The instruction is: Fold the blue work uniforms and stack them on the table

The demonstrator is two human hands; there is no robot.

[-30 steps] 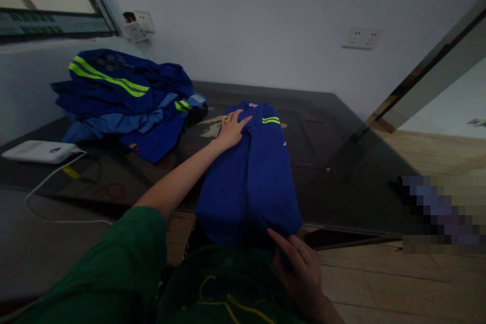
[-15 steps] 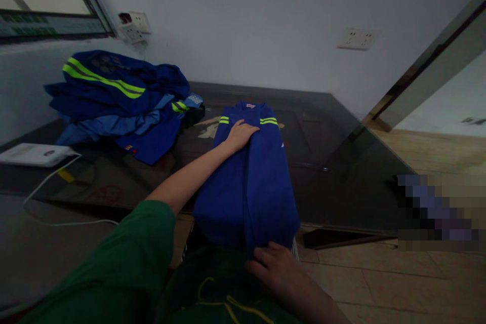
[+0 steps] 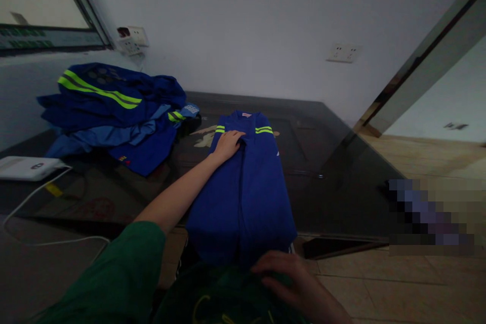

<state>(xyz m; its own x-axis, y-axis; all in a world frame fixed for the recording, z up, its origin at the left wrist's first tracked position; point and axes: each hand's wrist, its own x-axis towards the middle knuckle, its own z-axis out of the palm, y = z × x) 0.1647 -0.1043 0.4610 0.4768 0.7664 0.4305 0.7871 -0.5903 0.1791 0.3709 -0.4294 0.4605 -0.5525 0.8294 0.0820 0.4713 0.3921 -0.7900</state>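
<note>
A blue work jacket [image 3: 261,187] with yellow-green and grey reflective stripes lies folded lengthwise, its collar toward the wall. Its lower end hangs over the near table edge. My left hand [image 3: 229,144] rests flat on the upper front of it, below the stripes, fingertips at the front seam. Close to the jacket's lower end is my right hand [image 3: 283,273], fingers bent and thumb apart, with nothing visible in it. Whether its fingertips touch the cloth is hard to tell in the dim light.
A heap of blue garments [image 3: 114,106] with reflective stripes lies on the dark table [image 3: 341,182] at left. Nearer stands a white device [image 3: 28,168] with a white cable [image 3: 34,197]. Sockets [image 3: 343,52] sit on the wall. A blurred patch [image 3: 429,217] covers something at right.
My left hand has slid slightly toward me and left on the jacket, its fingers closer together. My right hand has come back from the hem toward my body. The view has tilted a little.
</note>
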